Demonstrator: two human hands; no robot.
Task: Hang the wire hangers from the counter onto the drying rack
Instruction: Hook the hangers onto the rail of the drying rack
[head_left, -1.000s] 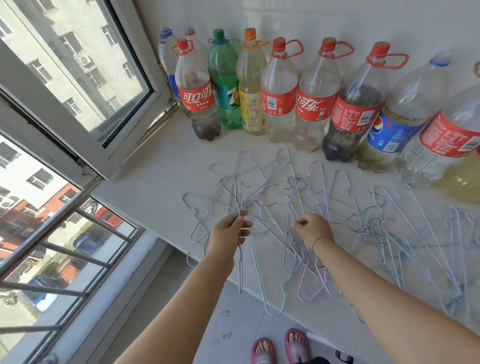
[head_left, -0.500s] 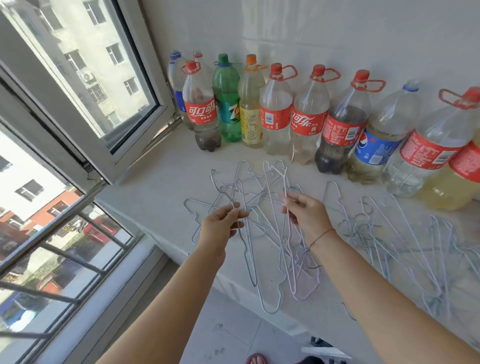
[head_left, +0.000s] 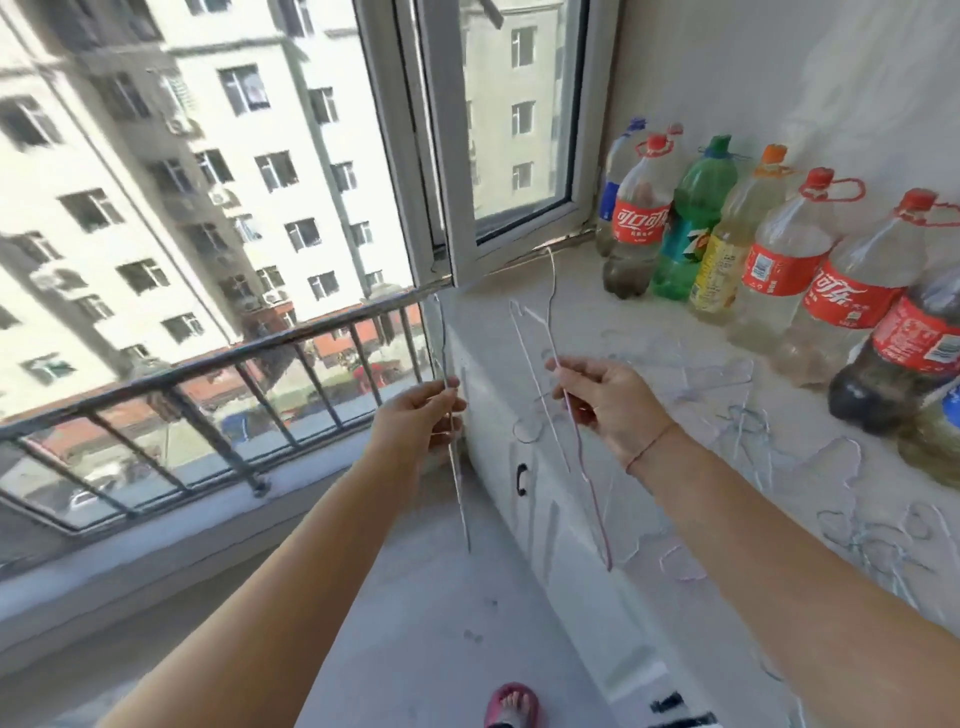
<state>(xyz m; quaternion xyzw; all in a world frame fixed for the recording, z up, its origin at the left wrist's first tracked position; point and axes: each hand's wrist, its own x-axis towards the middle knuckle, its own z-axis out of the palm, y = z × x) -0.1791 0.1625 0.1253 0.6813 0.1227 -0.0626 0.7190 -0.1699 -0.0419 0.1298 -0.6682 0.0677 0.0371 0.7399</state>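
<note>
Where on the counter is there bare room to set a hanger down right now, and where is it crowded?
Bare counter lies in the corner bordered by the window frame, the counter's front edge and the leftmost bottles. Crowded: loose hangers cover the middle and right, and bottles line the wall.

left hand (head_left: 421, 415), right hand (head_left: 608, 402), arms (head_left: 291, 571): bare | right wrist: thin cord bracelet (head_left: 649, 444) | foot: pink open-toed sandal (head_left: 511, 690)
</note>
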